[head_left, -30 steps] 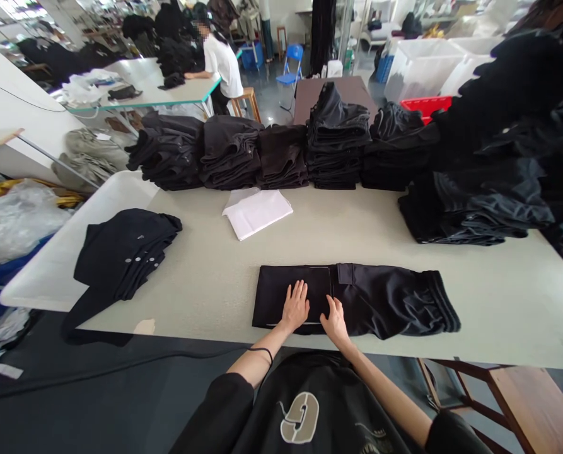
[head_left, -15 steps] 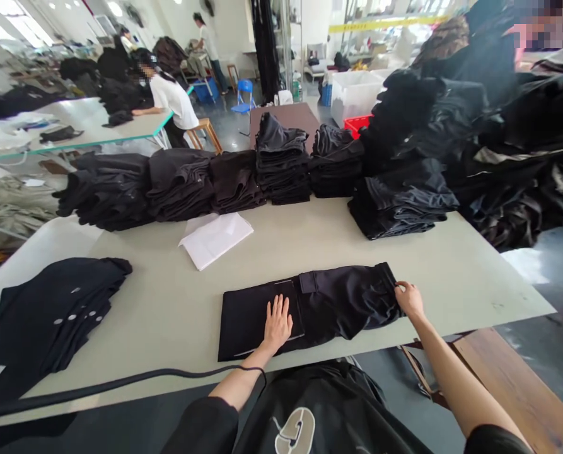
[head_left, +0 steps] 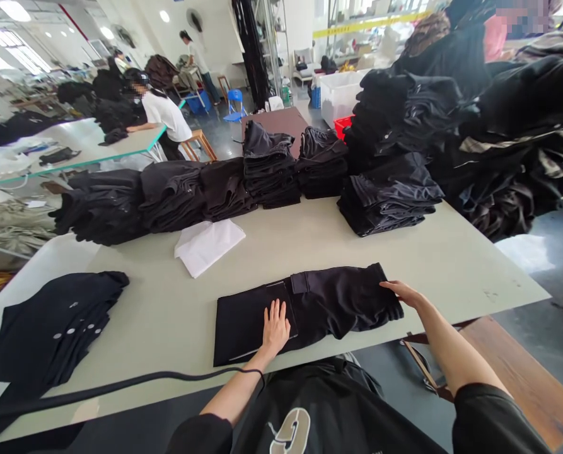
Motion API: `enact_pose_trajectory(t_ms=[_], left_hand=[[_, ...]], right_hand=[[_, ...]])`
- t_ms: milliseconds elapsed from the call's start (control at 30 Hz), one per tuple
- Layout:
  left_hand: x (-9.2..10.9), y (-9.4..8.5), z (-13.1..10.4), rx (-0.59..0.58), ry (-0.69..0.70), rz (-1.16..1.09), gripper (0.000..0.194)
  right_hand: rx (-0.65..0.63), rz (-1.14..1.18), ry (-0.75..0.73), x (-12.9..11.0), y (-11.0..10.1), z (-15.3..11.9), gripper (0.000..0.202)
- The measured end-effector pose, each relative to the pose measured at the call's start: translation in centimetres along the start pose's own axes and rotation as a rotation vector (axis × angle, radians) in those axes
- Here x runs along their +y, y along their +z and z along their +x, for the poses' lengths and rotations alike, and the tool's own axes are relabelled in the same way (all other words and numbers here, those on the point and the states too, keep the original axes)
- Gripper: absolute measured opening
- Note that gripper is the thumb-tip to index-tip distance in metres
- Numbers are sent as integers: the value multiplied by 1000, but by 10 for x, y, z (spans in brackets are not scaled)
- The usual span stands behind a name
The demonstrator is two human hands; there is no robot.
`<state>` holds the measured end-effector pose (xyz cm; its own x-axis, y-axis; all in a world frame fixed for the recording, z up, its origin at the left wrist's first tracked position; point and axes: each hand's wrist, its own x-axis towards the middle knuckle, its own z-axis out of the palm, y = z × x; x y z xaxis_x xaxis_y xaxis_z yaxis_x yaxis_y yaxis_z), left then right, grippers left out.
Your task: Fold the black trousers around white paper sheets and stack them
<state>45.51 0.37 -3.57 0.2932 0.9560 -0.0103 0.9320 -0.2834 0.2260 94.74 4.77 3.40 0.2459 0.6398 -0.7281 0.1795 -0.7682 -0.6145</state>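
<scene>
Black trousers (head_left: 347,299) lie folded lengthwise on the pale table (head_left: 158,315), close to my body. A flat dark panel (head_left: 238,318) forms their left part. My left hand (head_left: 276,328) rests flat on this panel, fingers spread. At the waistband end on the right, my right hand (head_left: 403,293) touches the edge with its fingers extended and apart; part of its fingers lies against the dark cloth.
Stacks of folded dark garments (head_left: 272,167) line the far edge. White paper (head_left: 209,244) lies before them. Dark garments (head_left: 57,328) are at the left, a black cable (head_left: 144,378) crosses the near edge, and a person (head_left: 162,116) stands at another table.
My right hand has opened from a pinch on the waistband edge and sits slightly farther up it. The view has shifted a little; my left hand stays on the panel.
</scene>
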Motion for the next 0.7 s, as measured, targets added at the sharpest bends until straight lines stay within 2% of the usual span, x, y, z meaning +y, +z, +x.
enact_pose_trajectory(t_ms=[133, 233, 300, 367, 433, 467, 533, 567, 600, 633, 700], left_hand=[[-4, -10, 7, 4, -81, -193, 61], [-24, -25, 6, -12, -272, -507, 54], [-47, -39, -2, -93, -456, -770, 48], [-76, -55, -17, -182, -639, -1012, 42], [-106, -71, -36, -225, -780, -1199, 40], [-121, -78, -46, -232, -828, -1271, 42], [-147, -91, -64, -229, -880, -1391, 51], [-159, -96, -71, -218, -889, -1442, 55], [-168, -100, -77, -204, -898, -1480, 60], [-176, -102, -81, -186, -917, -1495, 63], [-185, -105, -84, -170, -966, -1443, 69]], right_hand=[[-148, 171, 19, -21, -4, -17, 20], [-183, 191, -37, -63, 3, -44, 21], [-206, 186, -149, -99, 24, -70, 25], [-256, 153, -282, -135, 65, -100, 34], [-369, 101, -400, -161, 124, -131, 46], [-482, 67, -447, -170, 156, -145, 51], [-792, 11, -526, -178, 218, -167, 59], [-880, -28, -562, -177, 246, -173, 61], [-905, -82, -609, -174, 269, -175, 60], [-878, -147, -657, -168, 287, -175, 57], [-738, -296, -729, -150, 311, -166, 44]])
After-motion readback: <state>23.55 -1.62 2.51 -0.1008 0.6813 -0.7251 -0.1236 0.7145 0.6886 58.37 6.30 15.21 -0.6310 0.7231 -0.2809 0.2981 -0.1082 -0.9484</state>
